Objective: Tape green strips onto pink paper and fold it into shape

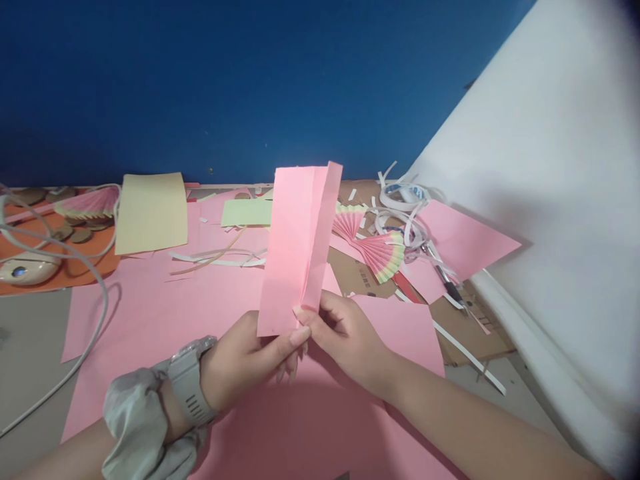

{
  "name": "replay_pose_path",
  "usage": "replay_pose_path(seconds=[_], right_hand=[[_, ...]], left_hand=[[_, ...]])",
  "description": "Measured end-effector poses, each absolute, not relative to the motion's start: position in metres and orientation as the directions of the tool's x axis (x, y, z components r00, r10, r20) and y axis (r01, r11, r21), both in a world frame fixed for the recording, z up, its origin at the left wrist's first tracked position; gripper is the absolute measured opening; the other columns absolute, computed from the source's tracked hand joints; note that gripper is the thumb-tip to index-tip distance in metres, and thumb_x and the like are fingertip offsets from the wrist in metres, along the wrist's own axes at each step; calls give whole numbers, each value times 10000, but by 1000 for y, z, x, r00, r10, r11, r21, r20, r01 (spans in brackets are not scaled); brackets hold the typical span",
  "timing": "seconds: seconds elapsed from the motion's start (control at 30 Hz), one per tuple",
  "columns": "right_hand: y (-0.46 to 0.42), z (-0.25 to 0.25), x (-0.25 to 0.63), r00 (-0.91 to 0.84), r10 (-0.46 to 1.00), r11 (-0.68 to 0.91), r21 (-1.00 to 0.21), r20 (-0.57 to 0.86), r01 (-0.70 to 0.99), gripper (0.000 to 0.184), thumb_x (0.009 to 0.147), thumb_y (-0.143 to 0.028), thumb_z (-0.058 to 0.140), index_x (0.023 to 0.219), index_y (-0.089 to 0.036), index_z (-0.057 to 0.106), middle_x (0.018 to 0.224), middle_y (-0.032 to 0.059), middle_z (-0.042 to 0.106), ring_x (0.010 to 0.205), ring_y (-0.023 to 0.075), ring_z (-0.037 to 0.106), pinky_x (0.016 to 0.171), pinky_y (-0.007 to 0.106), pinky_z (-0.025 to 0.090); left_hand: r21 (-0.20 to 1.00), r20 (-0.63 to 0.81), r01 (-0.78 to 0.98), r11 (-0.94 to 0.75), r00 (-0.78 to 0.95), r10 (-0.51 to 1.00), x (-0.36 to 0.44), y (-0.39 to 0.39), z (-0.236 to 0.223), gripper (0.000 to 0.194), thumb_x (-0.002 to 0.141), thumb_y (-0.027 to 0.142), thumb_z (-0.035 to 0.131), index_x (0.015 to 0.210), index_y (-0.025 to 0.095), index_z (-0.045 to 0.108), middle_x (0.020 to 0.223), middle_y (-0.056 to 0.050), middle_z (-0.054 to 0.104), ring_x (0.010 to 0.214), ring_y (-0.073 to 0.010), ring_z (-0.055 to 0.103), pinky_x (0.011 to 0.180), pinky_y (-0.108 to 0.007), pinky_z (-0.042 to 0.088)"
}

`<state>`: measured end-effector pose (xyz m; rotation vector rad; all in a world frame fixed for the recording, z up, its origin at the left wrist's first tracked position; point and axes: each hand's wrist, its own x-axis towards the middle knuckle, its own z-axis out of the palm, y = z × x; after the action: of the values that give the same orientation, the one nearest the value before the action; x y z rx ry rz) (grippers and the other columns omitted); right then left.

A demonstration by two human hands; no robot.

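Observation:
Between my two hands a strip of pink paper (290,247) stands upright, its right side folded into narrow pleats. My left hand (250,353) grips the bottom edge, the thumb lying across the front near the fold and the other fingers behind. At the lower right corner my right hand (347,340) pinches the pleated edge between thumb and fingers. Both thumbs nearly meet at the base of the fold. Under the hands lies a large pink sheet (165,307). Some of my left fingers are hidden behind the paper.
Right of the paper lie pleated pink fans (380,253) with yellow-green edges, a tape roll (400,193), a pen (447,283) and cardboard (465,333). A yellow sheet (153,213), a green piece (246,212), a white cable (103,313) and a cream-coloured device (30,269) are leftward.

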<state>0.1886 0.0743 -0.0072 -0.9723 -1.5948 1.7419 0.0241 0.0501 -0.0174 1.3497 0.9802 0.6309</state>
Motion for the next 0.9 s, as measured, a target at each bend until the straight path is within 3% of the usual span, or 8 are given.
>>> replay_pose_path(seconds=[0.13,0.33,0.5,0.63,0.8,0.9], right_hand=[[76,-9,187,-633,770,-190,-976,-83,-103,252,925,-353,414,758,-183,497,566,-33,555,512,106,555,541,241,448],[79,-14,189,-610,786,-226,-964,-98,-136,266,920,-347,434,748,-166,526,617,-23,553,538,92,535,530,233,448],[78,-13,188,-594,800,-171,-981,-86,-88,253,919,-330,436,744,-160,503,618,2,580,578,142,589,571,300,485],[79,-12,189,-583,807,-141,-989,-96,-32,259,920,-345,428,756,-160,504,632,0,584,583,142,590,571,290,476],[79,-11,189,-581,810,-113,-993,-79,-23,260,929,-336,408,748,-171,495,558,-37,542,533,119,562,583,272,466],[77,-12,189,-553,829,-92,-996,-88,21,253,925,-349,414,763,-171,494,583,-34,537,542,121,557,561,261,453]], left_hand=[[974,-217,164,154,499,839,24,52,-18,485,903,434,396,534,150,533,490,-9,556,498,-105,547,583,-222,460],[967,-240,196,160,514,824,24,52,-15,459,903,415,399,536,166,518,462,7,540,475,-102,532,577,-227,462],[955,-276,240,175,496,823,25,51,-14,457,899,433,397,547,169,519,469,5,547,489,-112,542,621,-256,471],[960,-277,174,218,497,822,25,51,-16,447,895,435,406,569,158,537,478,-3,553,485,-114,536,608,-261,472],[970,-242,105,220,519,820,26,52,-16,532,931,413,276,586,134,567,523,-43,577,504,-127,533,639,-293,480],[971,-236,107,212,518,822,26,52,-15,467,923,413,316,638,140,565,527,-30,576,502,-127,533,612,-286,471]])
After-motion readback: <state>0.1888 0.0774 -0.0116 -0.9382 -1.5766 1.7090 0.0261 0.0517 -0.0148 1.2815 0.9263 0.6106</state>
